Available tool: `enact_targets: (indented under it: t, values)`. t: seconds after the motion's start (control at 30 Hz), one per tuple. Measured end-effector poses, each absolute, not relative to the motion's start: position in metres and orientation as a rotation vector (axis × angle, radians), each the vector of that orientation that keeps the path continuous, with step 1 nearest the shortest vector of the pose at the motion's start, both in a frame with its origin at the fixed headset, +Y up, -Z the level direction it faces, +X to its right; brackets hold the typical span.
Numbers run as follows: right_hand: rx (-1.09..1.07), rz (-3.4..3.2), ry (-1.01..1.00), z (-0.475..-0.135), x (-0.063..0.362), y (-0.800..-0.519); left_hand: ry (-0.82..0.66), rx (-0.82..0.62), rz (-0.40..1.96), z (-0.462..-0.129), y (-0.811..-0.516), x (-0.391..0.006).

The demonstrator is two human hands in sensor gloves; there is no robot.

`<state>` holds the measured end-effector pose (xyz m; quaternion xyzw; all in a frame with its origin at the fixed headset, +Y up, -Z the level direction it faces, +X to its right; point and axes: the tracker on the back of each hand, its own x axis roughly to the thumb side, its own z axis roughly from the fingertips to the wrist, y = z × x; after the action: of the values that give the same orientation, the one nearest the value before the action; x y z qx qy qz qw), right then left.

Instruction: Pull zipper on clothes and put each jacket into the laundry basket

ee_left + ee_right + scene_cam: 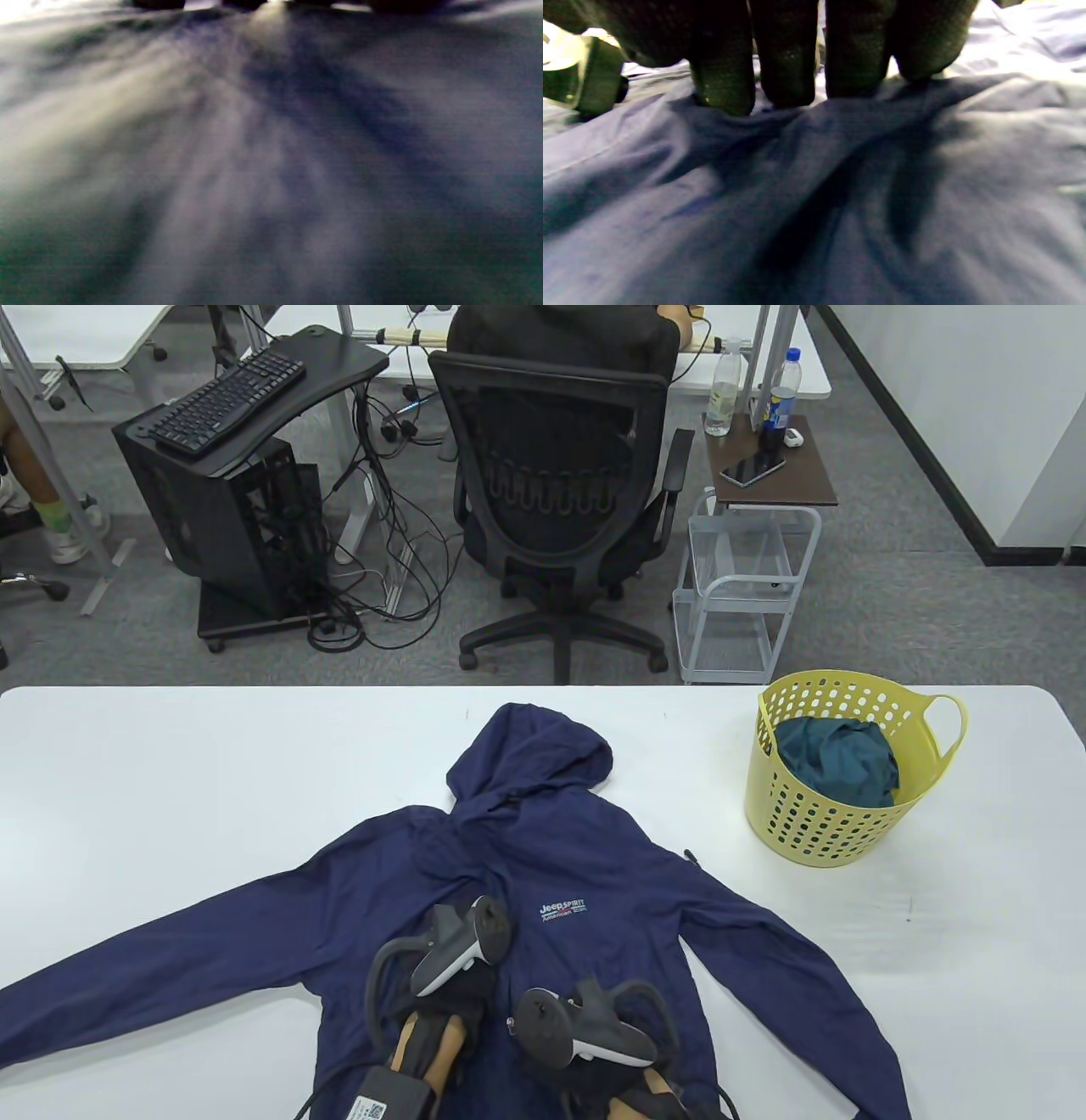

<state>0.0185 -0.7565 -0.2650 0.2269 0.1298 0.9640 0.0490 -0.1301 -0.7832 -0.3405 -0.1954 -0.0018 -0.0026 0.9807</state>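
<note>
Jacket [509,848] under both hands; right fingertips [725,91] press flat, left's unclear.

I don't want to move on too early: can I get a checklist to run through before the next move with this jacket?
1. Jacket flat, sleeves spread: ok.
2. Left hand on jacket front: ok; grip cannot tell.
3. Right hand: fingertips down on the cloth: ok.
4. Zipper closed: cannot tell, the hands cover its lower part.
5. Basket upright on the table: ok.
6. Room in basket: cannot tell, a teal garment lies inside.
</note>
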Motion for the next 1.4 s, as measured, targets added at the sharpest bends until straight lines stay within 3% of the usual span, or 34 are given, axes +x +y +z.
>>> enact_targets:
  t: [0.3, 0.43, 0.57, 0.83, 1.4]
  values:
    - [0.412, 2.893, 0.392, -0.291, 0.040, -0.767, -0.086, -0.227, 0.125, -0.318, -0.745, -0.123]
    - [0.277, 2.853, 0.348, -0.305, 0.057, -0.772, -0.138, -0.283, 0.103, -0.311, -0.746, -0.104]
    - [0.229, 2.818, 0.304, -0.310, 0.068, -0.775, -0.170, -0.441, 0.065, -0.309, -0.762, -0.090]
    - [0.407, 2.958, 0.097, -0.298, 0.055, -0.767, -0.122, -0.515, 0.046, -0.319, -0.778, -0.093]
    - [0.668, 3.107, 0.263, -0.264, 0.019, -0.750, -0.073, -0.470, 0.019, -0.333, -0.788, -0.107]
